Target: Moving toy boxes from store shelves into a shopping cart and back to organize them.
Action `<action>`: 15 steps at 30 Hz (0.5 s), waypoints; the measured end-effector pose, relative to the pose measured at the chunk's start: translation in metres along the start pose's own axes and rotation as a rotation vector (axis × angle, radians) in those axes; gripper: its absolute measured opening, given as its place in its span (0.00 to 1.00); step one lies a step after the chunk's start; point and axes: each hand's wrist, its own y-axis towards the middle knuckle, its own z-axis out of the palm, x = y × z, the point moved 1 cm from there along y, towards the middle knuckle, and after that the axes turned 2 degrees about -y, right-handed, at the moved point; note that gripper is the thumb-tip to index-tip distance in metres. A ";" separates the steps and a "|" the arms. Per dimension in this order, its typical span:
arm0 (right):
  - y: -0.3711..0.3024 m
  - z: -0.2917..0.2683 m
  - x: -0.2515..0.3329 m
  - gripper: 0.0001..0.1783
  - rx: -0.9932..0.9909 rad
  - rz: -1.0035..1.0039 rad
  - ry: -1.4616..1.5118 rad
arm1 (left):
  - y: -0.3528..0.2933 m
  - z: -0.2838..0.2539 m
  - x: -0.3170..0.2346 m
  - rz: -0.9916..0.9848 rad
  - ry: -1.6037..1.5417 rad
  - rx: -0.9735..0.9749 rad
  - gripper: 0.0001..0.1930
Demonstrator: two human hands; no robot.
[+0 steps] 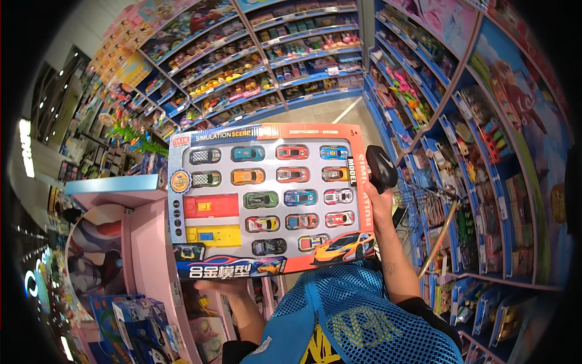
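A large boxed toy car set (pixel 239 189) is held up in front of me, tilted slightly. Through its window show several small model cars in rows and red and yellow plastic pieces at the lower left. Under its lower left edge lies my left hand (pixel 219 287), bearing the box from below, fingers partly hidden by it. My right hand (pixel 381 206) is at the box's right edge, closed round a black handheld device (pixel 382 168) with a rounded head, which looks like a barcode scanner. Whether this hand also grips the box I cannot tell.
Blue toy shelves (pixel 424 121) rise close on the right, and more stocked shelves (pixel 236 67) line the far wall. A pink display stand (pixel 154 242) is just left of the box. A metal cart or rack with a tan bar (pixel 439 236) stands beside my right forearm.
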 end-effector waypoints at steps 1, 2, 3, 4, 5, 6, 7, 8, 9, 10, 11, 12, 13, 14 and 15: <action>0.000 -0.007 -0.001 0.26 0.006 0.023 -0.003 | 0.004 0.001 -0.010 -0.106 0.050 -0.466 0.54; 0.001 -0.009 0.000 0.26 -0.007 0.024 0.003 | 0.008 -0.021 -0.016 -0.107 -0.301 0.072 0.54; 0.003 -0.010 0.000 0.27 0.000 -0.018 0.004 | 0.011 -0.011 -0.018 -0.109 -0.180 -0.205 0.55; 0.004 -0.015 0.003 0.29 0.003 -0.058 0.006 | 0.014 0.005 -0.021 -0.112 -0.046 -0.477 0.55; 0.007 -0.028 0.002 0.31 0.002 -0.001 0.004 | 0.016 -0.005 -0.026 -0.198 -0.123 -0.480 0.56; 0.009 -0.042 0.000 0.31 -0.017 -0.001 0.004 | 0.014 -0.001 -0.029 -0.279 -0.145 -0.494 0.58; 0.014 -0.053 -0.001 0.32 -0.017 -0.014 -0.034 | 0.016 -0.010 -0.028 -0.315 -0.231 -0.322 0.58; 0.017 -0.065 -0.001 0.33 -0.017 -0.025 -0.072 | 0.020 -0.019 -0.029 -0.349 -0.318 -0.151 0.58; 0.022 -0.072 -0.008 0.33 -0.001 -0.037 -0.094 | 0.017 -0.023 -0.036 -0.428 -0.274 -0.079 0.57; 0.021 -0.067 -0.005 0.33 -0.008 -0.029 -0.083 | 0.015 -0.054 -0.044 -0.466 -0.030 -0.072 0.54; 0.020 -0.070 0.007 0.33 -0.035 -0.096 -0.075 | 0.016 -0.072 -0.033 -0.535 0.187 -0.157 0.50; 0.021 -0.071 0.012 0.32 -0.035 -0.155 -0.060 | 0.013 -0.081 -0.029 -0.575 0.418 -0.255 0.47; 0.024 -0.079 0.010 0.32 -0.053 -0.149 -0.050 | 0.031 -0.052 -0.017 -0.602 0.369 -0.102 0.41; 0.027 -0.089 0.007 0.31 -0.069 -0.123 -0.051 | 0.046 -0.023 -0.008 -0.694 0.384 -0.153 0.43; 0.029 -0.097 0.006 0.29 -0.085 -0.101 -0.062 | 0.052 -0.018 0.001 -0.704 0.434 -0.156 0.41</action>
